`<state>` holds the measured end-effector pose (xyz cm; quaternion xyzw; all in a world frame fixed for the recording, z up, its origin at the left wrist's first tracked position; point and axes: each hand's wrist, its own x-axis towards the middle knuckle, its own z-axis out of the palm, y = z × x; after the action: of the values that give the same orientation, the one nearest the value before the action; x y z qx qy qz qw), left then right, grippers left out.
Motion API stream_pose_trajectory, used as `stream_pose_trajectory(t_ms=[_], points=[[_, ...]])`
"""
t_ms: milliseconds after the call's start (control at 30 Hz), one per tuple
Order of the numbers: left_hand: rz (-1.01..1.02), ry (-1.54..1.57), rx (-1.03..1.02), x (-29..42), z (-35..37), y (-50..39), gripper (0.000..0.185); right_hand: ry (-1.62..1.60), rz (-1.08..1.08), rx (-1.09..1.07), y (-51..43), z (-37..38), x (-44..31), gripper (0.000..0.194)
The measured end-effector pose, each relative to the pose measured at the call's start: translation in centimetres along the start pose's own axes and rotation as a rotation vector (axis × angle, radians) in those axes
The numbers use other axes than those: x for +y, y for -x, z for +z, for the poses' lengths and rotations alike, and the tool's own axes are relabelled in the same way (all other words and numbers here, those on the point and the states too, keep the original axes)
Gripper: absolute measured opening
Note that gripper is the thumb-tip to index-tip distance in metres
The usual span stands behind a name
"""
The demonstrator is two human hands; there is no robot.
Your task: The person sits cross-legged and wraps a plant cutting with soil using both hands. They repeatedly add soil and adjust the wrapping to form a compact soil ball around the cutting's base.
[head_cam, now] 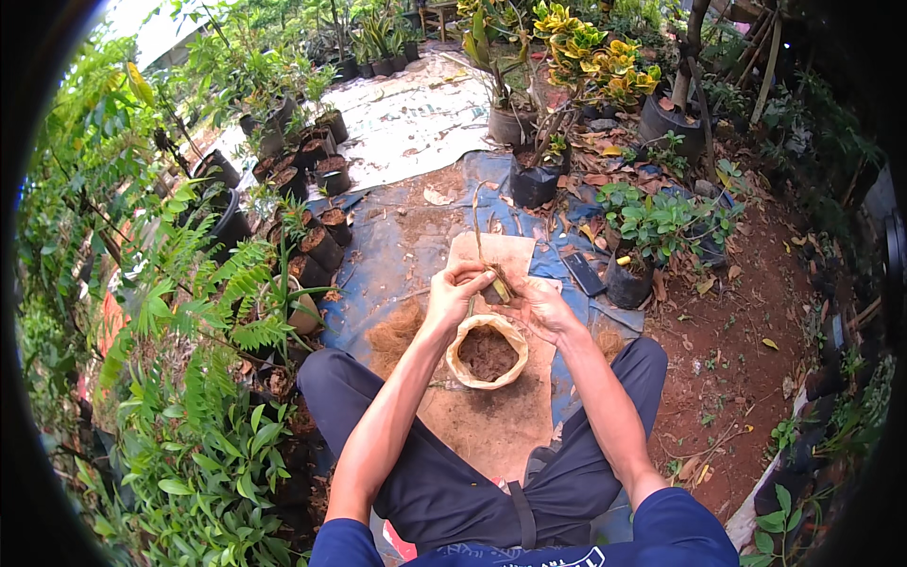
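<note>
Both hands hold one plant piece [502, 289] with a yellow-green base, brown roots or dry matter about it and a long thin dry stalk [477, 220] rising from it. My left hand [457, 292] pinches it between thumb and fingers from the left. From the right, my right hand [542, 306] grips its lower end. Just below the hands stands a pale bag [524, 358] with its rim rolled down, holding brown potting mix [487, 353]. Under the bag lies a tan board or sheet [489, 432], dusted with soil.
Brown fibre [397, 333] lies left of the bag on a blue tarp [382, 248]. A dark phone [583, 273] rests at the right, beside a black-bagged leafy plant [629, 280]. Several potted seedlings [319, 244] line the left side. A white sheet [411, 106] spreads behind.
</note>
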<state>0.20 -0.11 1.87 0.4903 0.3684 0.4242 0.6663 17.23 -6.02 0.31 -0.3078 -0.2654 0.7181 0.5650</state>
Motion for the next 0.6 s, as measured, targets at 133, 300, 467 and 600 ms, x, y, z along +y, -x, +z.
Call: stream_pose_trajectory(t_ms=[133, 300, 467, 600], points=[[-0.023, 0.001, 0.001, 0.1, 0.0, 0.1, 0.025, 0.136, -0.070, 0.044, -0.1, 0.4, 0.4, 0.027], [-0.057, -0.033, 0.030, -0.2, -0.1, -0.1, 0.024, 0.248, -0.129, 0.065, -0.1, 1.0, 0.6, 0.029], [-0.037, 0.150, -0.040, -1.1, -0.3, -0.5, 0.024, 0.247, -0.167, 0.091, -0.1, 1.3, 0.5, 0.030], [-0.038, 0.097, -0.044, -1.4, -0.1, -0.6, 0.024, 0.268, -0.196, 0.076, -0.1, 1.0, 0.5, 0.029]])
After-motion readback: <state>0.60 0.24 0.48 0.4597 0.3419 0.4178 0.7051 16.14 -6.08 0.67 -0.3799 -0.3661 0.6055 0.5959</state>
